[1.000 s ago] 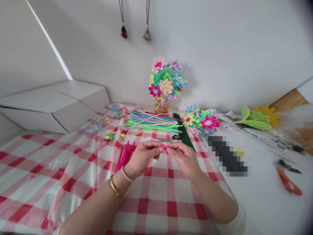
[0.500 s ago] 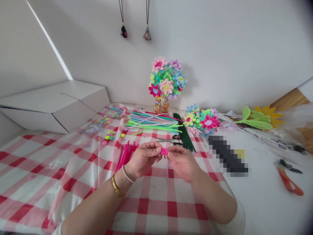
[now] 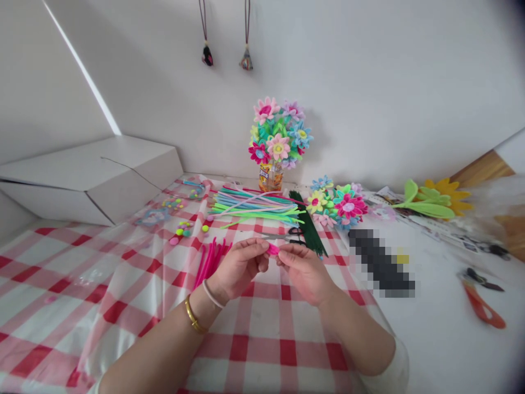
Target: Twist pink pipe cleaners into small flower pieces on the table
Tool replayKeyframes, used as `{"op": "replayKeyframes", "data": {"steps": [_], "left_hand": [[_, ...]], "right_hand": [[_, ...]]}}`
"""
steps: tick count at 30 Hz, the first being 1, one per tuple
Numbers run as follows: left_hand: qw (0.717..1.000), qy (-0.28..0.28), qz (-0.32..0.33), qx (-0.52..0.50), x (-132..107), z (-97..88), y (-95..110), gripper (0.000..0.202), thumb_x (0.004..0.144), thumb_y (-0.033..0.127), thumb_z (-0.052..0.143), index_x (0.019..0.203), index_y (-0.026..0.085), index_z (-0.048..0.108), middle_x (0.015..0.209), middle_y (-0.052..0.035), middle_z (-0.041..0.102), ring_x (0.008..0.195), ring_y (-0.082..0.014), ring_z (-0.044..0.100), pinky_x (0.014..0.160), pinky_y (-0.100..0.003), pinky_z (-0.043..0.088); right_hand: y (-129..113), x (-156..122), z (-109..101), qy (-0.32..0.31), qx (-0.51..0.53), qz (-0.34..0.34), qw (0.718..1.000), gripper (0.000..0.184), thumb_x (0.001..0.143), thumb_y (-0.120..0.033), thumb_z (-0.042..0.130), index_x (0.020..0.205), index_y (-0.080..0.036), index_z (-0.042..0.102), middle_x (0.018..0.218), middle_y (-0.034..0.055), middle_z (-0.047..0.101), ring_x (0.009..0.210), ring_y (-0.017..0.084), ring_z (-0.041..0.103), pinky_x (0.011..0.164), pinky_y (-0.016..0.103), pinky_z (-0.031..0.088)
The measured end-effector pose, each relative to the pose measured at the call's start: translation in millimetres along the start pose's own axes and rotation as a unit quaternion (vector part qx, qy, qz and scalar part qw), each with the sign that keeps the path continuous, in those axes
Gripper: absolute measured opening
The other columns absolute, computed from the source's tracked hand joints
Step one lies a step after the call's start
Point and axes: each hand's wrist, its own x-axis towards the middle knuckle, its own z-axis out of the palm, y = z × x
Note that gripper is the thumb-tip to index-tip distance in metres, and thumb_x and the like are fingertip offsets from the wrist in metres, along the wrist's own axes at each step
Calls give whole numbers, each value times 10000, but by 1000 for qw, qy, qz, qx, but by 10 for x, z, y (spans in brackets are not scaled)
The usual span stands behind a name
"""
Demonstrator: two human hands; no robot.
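Observation:
My left hand and my right hand meet above the red-and-white checked tablecloth. Both pinch a short bright pink pipe cleaner piece between their fingertips. A gold bangle and a pale band sit on my left wrist. Just left of my hands lies a bundle of pink pipe cleaners. Scissors lie right behind my fingers.
Pastel pipe cleaners and dark green ones lie further back. A flower bouquet in a jar stands by the wall, another bunch of flowers lies beside it. Small pompoms, a white box, orange snips.
My hands have stayed together, shifting slightly while working the pink piece; the fingers have closed tighter over it, so less of it shows.

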Motion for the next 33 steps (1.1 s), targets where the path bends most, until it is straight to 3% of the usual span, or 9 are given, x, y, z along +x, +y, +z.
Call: {"op": "replayKeyframes", "data": {"steps": [9, 16, 21, 26, 33], "left_hand": [[999, 22, 5, 35, -3, 32, -2, 210, 688, 277, 682, 588, 117, 591, 472, 34, 464, 433, -37, 362, 437, -192, 248], [999, 6, 12, 43, 5, 12, -4, 160, 666, 252, 711, 715, 111, 654, 601, -2, 574, 508, -56, 471, 517, -195, 349], [998, 26, 43, 49, 3, 25, -1, 131, 623, 204, 740, 679, 122, 654, 598, 0, 598, 520, -66, 491, 528, -203, 369], [996, 1, 69, 52, -5, 42, -16, 108, 644, 205, 724, 712, 136, 676, 625, -14, 626, 559, -84, 516, 554, -215, 394], [995, 11, 83, 62, 2, 39, -33, 76, 647, 196, 721, 698, 147, 695, 632, -12, 630, 568, -85, 514, 573, -227, 385]], "right_hand": [[53, -28, 20, -21, -64, 7, 998, 136, 650, -266, 725, 758, -200, 676, 749, 9, 619, 742, 157, 529, 756, 320, 396], [32, 8, -13, 0, -35, -1, 999, 109, 679, -268, 701, 720, -181, 649, 684, -6, 563, 661, 124, 481, 692, 288, 380], [18, 5, -6, -3, -4, 10, 1000, 98, 676, -263, 698, 708, -182, 652, 649, -4, 557, 644, 126, 478, 657, 288, 379], [-5, -5, 0, -26, -11, 3, 1000, 116, 691, -292, 677, 695, -181, 642, 631, 4, 552, 667, 151, 502, 646, 302, 377], [-20, -20, 8, -35, -15, 1, 999, 89, 694, -263, 667, 683, -179, 639, 627, -4, 556, 647, 140, 489, 641, 304, 356]]}}
